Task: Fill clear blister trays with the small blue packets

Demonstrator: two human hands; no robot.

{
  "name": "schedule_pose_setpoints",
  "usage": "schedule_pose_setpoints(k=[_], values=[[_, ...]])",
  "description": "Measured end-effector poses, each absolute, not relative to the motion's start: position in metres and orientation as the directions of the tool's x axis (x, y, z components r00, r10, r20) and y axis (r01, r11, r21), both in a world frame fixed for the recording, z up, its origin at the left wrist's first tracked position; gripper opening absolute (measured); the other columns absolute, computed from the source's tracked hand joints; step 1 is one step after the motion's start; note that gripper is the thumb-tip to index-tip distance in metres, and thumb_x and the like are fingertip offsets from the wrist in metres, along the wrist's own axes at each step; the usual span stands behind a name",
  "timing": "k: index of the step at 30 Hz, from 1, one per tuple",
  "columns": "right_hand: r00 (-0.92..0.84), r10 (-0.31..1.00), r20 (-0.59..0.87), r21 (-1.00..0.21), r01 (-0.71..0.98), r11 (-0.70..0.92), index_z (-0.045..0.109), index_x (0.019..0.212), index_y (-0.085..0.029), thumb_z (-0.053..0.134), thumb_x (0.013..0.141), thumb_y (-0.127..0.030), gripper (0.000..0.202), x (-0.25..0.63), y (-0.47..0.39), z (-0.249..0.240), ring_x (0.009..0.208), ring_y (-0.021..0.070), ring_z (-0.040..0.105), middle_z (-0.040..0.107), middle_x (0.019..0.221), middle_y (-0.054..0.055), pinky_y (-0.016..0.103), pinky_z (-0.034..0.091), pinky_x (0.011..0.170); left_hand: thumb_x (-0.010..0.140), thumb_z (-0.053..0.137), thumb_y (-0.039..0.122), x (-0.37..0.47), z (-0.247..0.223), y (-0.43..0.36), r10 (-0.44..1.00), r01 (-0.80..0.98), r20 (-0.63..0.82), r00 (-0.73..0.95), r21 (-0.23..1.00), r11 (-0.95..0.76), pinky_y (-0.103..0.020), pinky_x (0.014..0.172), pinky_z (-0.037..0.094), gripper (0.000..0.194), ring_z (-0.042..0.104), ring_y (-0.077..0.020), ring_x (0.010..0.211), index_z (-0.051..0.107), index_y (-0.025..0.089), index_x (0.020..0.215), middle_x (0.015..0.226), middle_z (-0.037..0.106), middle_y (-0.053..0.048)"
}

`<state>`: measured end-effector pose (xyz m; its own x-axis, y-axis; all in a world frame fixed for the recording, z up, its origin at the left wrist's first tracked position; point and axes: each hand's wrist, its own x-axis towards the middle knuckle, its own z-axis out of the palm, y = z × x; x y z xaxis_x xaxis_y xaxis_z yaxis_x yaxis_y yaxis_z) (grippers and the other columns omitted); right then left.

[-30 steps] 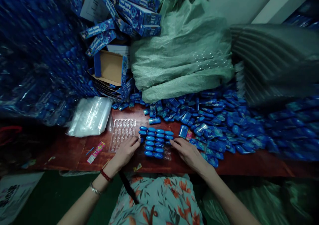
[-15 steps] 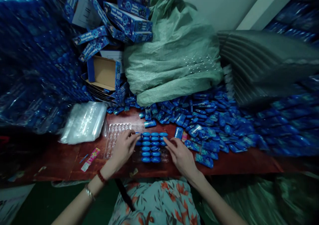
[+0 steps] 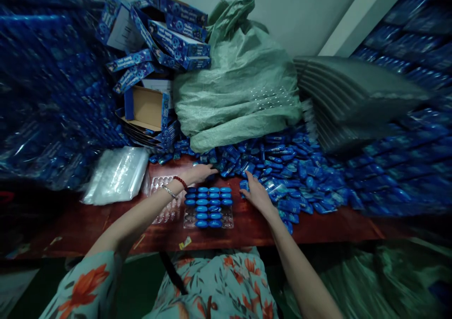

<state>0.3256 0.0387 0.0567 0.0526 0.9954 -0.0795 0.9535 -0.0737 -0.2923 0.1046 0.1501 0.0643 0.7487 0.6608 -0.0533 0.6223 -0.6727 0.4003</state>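
Note:
On the red-brown table lies a clear tray [image 3: 208,207] with rows of blue capsule-shaped pieces; the bottom corners on both sides show bare cavities. Just beyond its upper edge, my left hand [image 3: 202,173] reaches over a small dark blue packet, its fingers partly hidden. My right hand [image 3: 255,191] is right of the tray at the edge of the heap of blue packets [image 3: 293,168], thumb and forefinger apart beside a blue packet [image 3: 244,185]. Left of the filled tray lies a second clear tray [image 3: 163,187], partly covered by my left forearm.
Clear plastic bags [image 3: 118,175] lie at the left on the table [image 3: 247,234]. Behind stand blue printed boxes [image 3: 176,41], an open carton [image 3: 146,107] and a large green sack [image 3: 236,88]. Grey foam sheets [image 3: 346,93] lean at the right, and wrapped blue goods [image 3: 52,93] rise at the left.
My left hand has left the tray's upper left corner and moved forward and right. My right hand has moved from the tray to the packet heap. The view has shifted slightly.

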Motion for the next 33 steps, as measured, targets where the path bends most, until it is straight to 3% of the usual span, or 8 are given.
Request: schedule_pose_setpoints(k=[4,7,9,11,15,19,25,33], values=[[0.037,0.996,0.083,-0.620,0.784,0.022,0.047,0.115,-0.017,0.051,0.085,-0.026,0.031,0.342,0.015,0.046,0.087,0.0230,0.063,0.061,0.103,0.011,0.036,0.050,0.076,0.087,0.044,0.015,0.051,0.082,0.127,0.756,0.627,0.140,0.639,0.476,-0.617,-0.024,0.076,0.047,0.024,0.060,-0.0149,0.085,0.058,0.014,0.107,0.102,0.059,-0.006],[0.116,0.986,0.118,-0.854,0.518,0.041,0.047,0.110,-0.021,0.054,0.085,-0.034,0.029,0.347,-0.017,0.032,0.080,0.0202,0.064,0.063,0.097,0.007,0.033,0.053,0.070,0.091,0.041,0.028,-0.002,0.082,0.086,0.867,0.672,0.290,0.406,0.547,-0.498,-0.028,0.080,0.049,0.027,0.060,-0.0174,0.090,0.054,0.011,0.109,0.099,0.060,-0.007],[0.146,0.979,0.141,-0.913,0.401,0.072,0.048,0.106,-0.022,0.057,0.084,-0.034,0.027,0.342,-0.036,0.024,0.082,0.0193,0.065,0.064,0.096,0.006,0.032,0.054,0.071,0.085,0.053,0.035,-0.029,0.072,0.052,0.936,0.649,0.337,0.103,0.690,-0.320,-0.027,0.072,0.051,0.027,0.062,-0.0162,0.079,0.057,0.014,0.102,0.091,0.063,-0.004],[0.144,0.969,0.201,-0.918,0.374,0.134,0.052,0.102,-0.022,0.059,0.083,-0.031,0.022,0.331,-0.048,0.016,0.086,0.0190,0.064,0.063,0.096,0.006,0.032,0.054,0.074,0.082,0.059,0.035,-0.041,0.058,0.020,0.958,0.593,0.283,-0.051,0.780,-0.199,-0.027,0.068,0.053,0.027,0.062,-0.0151,0.072,0.059,0.016,0.100,0.087,0.064,-0.003],[0.025,0.924,0.381,-0.826,0.459,0.327,0.057,0.099,-0.023,0.057,0.085,-0.021,0.014,0.310,-0.049,0.009,0.094,0.0195,0.061,0.062,0.100,0.006,0.035,0.052,0.082,0.083,0.057,0.030,-0.024,0.035,-0.019,0.954,0.605,0.300,-0.012,0.762,-0.232,-0.029,0.072,0.053,0.021,0.062,-0.0170,0.083,0.062,0.017,0.099,0.092,0.063,-0.005],[-0.210,0.869,0.448,-0.659,0.580,0.480,0.057,0.109,-0.023,0.050,0.087,-0.014,0.024,0.309,-0.039,0.019,0.091,0.0183,0.060,0.061,0.098,0.007,0.033,0.053,0.078,0.088,0.049,0.027,0.004,0.032,-0.022,0.919,0.669,0.372,0.132,0.651,-0.360,-0.028,0.070,0.054,0.023,0.062,-0.0163,0.083,0.058,0.019,0.108,0.093,0.062,-0.006],[-0.553,0.776,0.304,-0.360,0.688,0.630,0.053,0.116,-0.019,0.035,0.089,-0.005,0.036,0.315,-0.030,0.056,0.086,0.0167,0.056,0.058,0.098,0.010,0.027,0.051,0.067,0.093,0.032,0.014,0.008,0.036,-0.014,0.772,0.668,0.401,0.494,0.393,-0.632,-0.026,0.074,0.052,0.033,0.061,-0.0153,0.088,0.052,0.019,0.119,0.100,0.060,-0.009],[-0.682,0.712,0.166,-0.165,0.692,0.702,0.055,0.111,-0.014,0.036,0.090,-0.007,0.029,0.311,-0.021,0.065,0.078,0.0169,0.049,0.056,0.089,0.009,0.026,0.044,0.062,0.093,0.037,0.016,0.005,0.037,-0.015,0.684,0.585,0.346,0.643,0.355,-0.729,-0.024,0.071,0.050,0.033,0.060,-0.0145,0.082,0.048,0.019,0.124,0.096,0.062,-0.008]])
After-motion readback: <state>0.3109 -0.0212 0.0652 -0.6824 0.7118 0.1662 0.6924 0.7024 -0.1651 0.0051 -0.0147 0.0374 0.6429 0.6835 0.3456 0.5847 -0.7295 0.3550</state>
